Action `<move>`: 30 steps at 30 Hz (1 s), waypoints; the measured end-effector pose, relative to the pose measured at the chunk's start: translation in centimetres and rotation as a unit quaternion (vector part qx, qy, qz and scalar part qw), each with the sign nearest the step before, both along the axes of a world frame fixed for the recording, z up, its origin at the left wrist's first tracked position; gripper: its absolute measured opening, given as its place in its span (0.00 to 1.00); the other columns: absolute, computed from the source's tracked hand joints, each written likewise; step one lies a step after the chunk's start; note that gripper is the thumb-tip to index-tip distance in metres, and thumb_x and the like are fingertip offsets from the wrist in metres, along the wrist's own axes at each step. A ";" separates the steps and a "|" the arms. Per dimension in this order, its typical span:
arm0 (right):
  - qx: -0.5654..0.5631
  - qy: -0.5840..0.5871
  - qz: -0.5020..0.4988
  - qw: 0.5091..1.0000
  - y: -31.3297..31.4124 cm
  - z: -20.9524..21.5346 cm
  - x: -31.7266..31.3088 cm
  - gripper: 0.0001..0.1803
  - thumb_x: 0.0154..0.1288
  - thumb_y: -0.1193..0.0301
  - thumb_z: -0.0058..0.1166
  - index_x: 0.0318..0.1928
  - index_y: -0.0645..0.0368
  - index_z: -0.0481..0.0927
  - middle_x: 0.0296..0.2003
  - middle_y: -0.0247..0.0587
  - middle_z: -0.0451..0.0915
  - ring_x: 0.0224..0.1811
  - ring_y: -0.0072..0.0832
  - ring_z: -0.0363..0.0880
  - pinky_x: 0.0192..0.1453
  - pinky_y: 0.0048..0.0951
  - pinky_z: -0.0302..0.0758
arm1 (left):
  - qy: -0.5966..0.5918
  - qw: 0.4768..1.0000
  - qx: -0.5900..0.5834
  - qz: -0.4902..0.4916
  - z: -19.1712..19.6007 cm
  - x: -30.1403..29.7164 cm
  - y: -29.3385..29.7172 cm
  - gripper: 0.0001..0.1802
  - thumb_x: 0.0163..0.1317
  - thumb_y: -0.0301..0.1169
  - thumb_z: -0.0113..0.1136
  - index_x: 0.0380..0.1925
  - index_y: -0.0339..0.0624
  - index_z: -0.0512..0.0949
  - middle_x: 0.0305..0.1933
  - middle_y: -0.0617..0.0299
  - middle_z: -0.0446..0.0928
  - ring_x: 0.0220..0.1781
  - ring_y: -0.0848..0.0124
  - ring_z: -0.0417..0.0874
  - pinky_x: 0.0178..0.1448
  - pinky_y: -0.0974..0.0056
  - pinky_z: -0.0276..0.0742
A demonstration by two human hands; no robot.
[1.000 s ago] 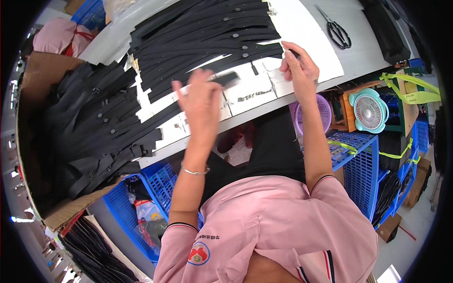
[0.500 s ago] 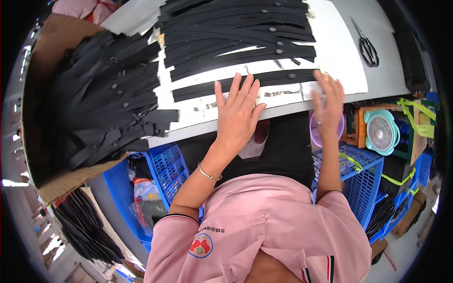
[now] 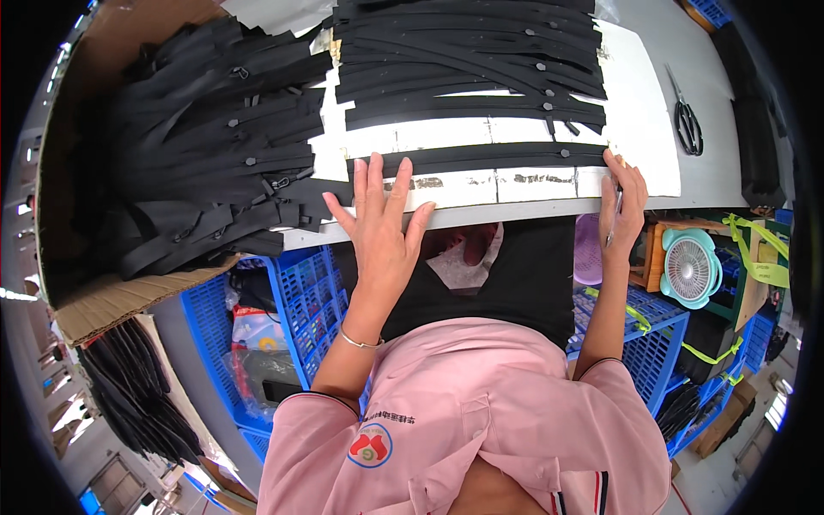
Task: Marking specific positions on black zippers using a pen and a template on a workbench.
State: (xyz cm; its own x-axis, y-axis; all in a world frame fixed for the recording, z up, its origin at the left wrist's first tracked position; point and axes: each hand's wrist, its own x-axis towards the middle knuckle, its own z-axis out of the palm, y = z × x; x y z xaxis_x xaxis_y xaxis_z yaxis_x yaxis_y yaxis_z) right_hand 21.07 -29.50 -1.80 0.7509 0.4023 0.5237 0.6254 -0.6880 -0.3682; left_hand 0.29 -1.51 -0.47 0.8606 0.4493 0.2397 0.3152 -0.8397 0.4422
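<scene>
A black zipper (image 3: pixel 489 156) lies straight along the near edge of a white board (image 3: pixel 639 112) with dark marks on it. My left hand (image 3: pixel 378 215) is open, its spread fingertips flat on the zipper's left part. At the zipper's right end, a fingertip of my right hand (image 3: pixel 627 206) touches the tape. A slim silver pen-like thing (image 3: pixel 612 230) lies along that hand's inner side, held by its bent fingers; its exact kind is hard to make out. Beyond the zipper, several more black zippers (image 3: pixel 463 64) lie in overlapping rows on the board.
A cardboard box (image 3: pixel 129 296) full of loose black zippers (image 3: pixel 206 154) stands at the left. Black-handled scissors (image 3: pixel 687 127) lie on the table to the right. Below the table are blue plastic crates (image 3: pixel 309 292), a purple basket (image 3: pixel 587 249) and a turquoise fan (image 3: pixel 691 268).
My left hand has slid left along the zipper. My right hand has come down onto the zipper's right end, and the pen-like thing shows in it now. The view has shifted slightly.
</scene>
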 end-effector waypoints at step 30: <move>0.141 0.284 0.239 0.918 21.5 2.0 -6.9 0.09 0.73 0.71 0.61 0.45 0.65 0.87 0.39 0.38 0.89 0.32 0.20 0.82 0.37 0.23 0.76 | -0.057 0.998 -0.013 0.039 -0.7 0.1 -0.1 0.42 0.64 0.47 0.69 0.71 0.31 0.69 0.77 0.47 0.68 0.83 0.55 0.60 0.82 0.30 0.29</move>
